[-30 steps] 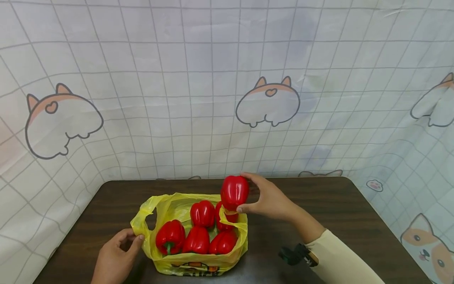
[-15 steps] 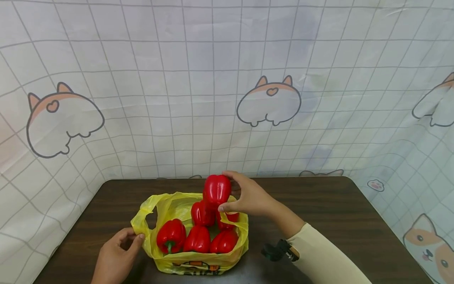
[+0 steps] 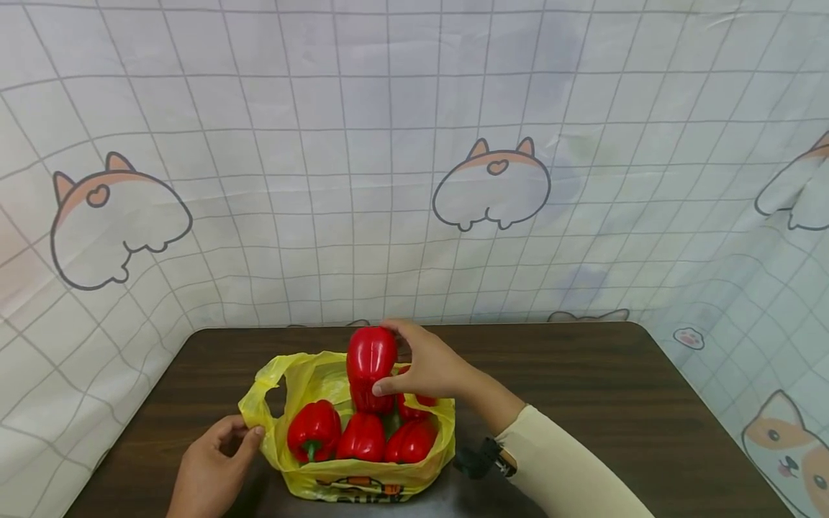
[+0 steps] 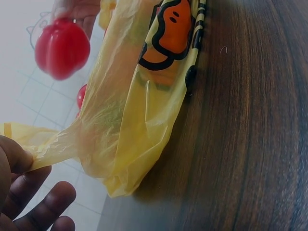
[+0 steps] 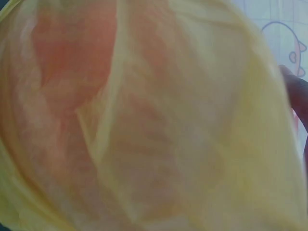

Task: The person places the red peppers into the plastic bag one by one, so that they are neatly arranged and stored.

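A yellow plastic bag [image 3: 363,477] lies with its mouth spread on the table, several red bell peppers [image 3: 361,437] inside. My left hand [image 3: 214,464] pinches the bag's left handle between thumb and fingers; the left wrist view shows the handle [image 4: 53,144] pulled taut. Over the back of the bag's mouth, my right hand [image 3: 430,363] holds another red bell pepper [image 3: 370,354] by its side, thumb in front. This pepper [image 4: 62,48] hangs above the bag's rim in the left wrist view. Yellow plastic [image 5: 192,120] fills most of the right wrist view and hides nearly all of the hand.
The dark wood-grain table [image 3: 583,417] extends on both sides of the bag. Behind it hangs a white grid-patterned cloth [image 3: 363,180] with corgi drawings. A small black device [image 3: 479,459] is strapped at the right wrist, close to the bag's right side.
My right hand has moved left with the bell pepper, from the bag's right rear corner to over its middle, and slightly lower. My left hand stays on the handle.
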`<state>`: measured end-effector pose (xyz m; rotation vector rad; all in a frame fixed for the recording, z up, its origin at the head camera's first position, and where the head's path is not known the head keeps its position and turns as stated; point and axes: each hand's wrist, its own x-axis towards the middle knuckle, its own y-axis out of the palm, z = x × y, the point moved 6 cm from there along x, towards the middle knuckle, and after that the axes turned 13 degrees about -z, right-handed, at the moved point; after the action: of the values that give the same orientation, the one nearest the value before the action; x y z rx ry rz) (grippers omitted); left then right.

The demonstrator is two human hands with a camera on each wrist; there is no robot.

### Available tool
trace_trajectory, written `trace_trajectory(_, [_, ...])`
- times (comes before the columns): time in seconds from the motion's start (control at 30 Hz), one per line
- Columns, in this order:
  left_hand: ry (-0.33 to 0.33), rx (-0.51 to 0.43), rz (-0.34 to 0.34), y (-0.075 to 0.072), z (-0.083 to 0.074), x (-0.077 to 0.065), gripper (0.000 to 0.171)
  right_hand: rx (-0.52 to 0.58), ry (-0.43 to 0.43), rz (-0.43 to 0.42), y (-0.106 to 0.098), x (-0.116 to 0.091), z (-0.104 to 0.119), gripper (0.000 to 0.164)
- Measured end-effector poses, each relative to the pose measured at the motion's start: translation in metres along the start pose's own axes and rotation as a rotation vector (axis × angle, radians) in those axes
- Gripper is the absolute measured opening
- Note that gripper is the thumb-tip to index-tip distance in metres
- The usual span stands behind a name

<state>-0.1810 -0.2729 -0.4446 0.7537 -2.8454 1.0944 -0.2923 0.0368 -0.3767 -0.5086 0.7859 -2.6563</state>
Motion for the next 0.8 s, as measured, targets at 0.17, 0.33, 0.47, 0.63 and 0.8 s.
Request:
trace_trajectory(0.17, [0.002, 0.001, -0.007, 0.000, -0.001, 0.000, 0.034, 0.013, -0.009, 0.011, 0.011, 0.005, 0.003, 0.100])
trace_trajectory(0.33, [0.006, -0.003, -0.008, 0.001, -0.003, -0.001, 0.034, 0.023, 0.006, 0.017, 0.021, 0.009, 0.006, 0.100])
trace_trajectory(0.47, [0.010, -0.009, -0.009, 0.000, -0.004, -0.002, 0.034, 0.035, 0.028, 0.022, 0.029, 0.012, 0.007, 0.100])
trace_trajectory(0.63, [0.016, -0.010, -0.011, 0.000, -0.003, -0.001, 0.035, 0.022, 0.039, 0.027, 0.037, 0.015, 0.009, 0.101])
trace_trajectory(0.8, [0.014, -0.008, -0.010, -0.001, -0.003, -0.001, 0.035, 0.001, 0.028, 0.026, 0.045, 0.018, 0.011, 0.099])
